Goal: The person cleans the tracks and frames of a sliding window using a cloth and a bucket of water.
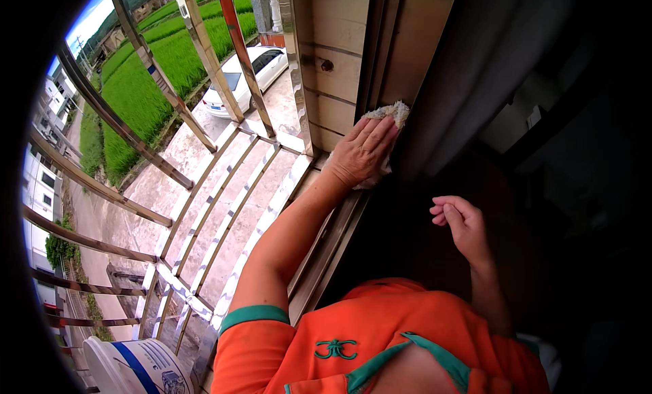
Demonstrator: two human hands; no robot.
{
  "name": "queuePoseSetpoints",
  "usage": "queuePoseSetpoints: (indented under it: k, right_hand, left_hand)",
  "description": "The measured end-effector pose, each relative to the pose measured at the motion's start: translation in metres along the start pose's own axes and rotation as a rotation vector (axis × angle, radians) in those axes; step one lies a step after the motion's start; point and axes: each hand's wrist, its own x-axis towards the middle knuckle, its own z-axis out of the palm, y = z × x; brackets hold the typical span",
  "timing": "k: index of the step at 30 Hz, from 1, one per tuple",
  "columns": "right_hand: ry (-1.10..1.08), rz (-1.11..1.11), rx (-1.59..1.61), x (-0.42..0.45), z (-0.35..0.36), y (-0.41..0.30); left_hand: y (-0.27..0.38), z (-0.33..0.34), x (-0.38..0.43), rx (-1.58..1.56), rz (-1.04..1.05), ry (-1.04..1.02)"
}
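My left hand (pixel 362 150) lies flat on a pale, fluffy cloth (pixel 396 110), pressing it against the lower corner of the metal window frame (pixel 395 47). Parts of the cloth show beyond the fingertips and beneath the palm; the rest is hidden by the hand. Below my left forearm runs the window's bottom track (pixel 331 241). On the indoor side, my right hand (pixel 461 225) hovers in front of a dark area with its fingers curled in and the thumb against them. I see nothing in it.
Shiny metal security bars (pixel 204 52) and a barred ledge (pixel 224 205) project outside the window. A white plastic bucket (pixel 137 366) stands at lower left. A tiled wall (pixel 333 63) borders the frame; a grey curtain (pixel 473 73) hangs indoors. A white car (pixel 249 78) is parked below.
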Motion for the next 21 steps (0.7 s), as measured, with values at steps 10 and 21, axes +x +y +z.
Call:
queuePoseSetpoints:
  k: [10,21]
  right_hand:
    - [-0.069,0.010,0.009,-0.010,0.022,-0.009]
    - [0.040,0.067,-0.034,-0.027,-0.004,0.017]
  left_hand:
    - [0.027,-0.010,-0.058,-0.298,-0.268,-0.307]
    - [0.016,-0.011,-0.005,-0.246,-0.545,0.276]
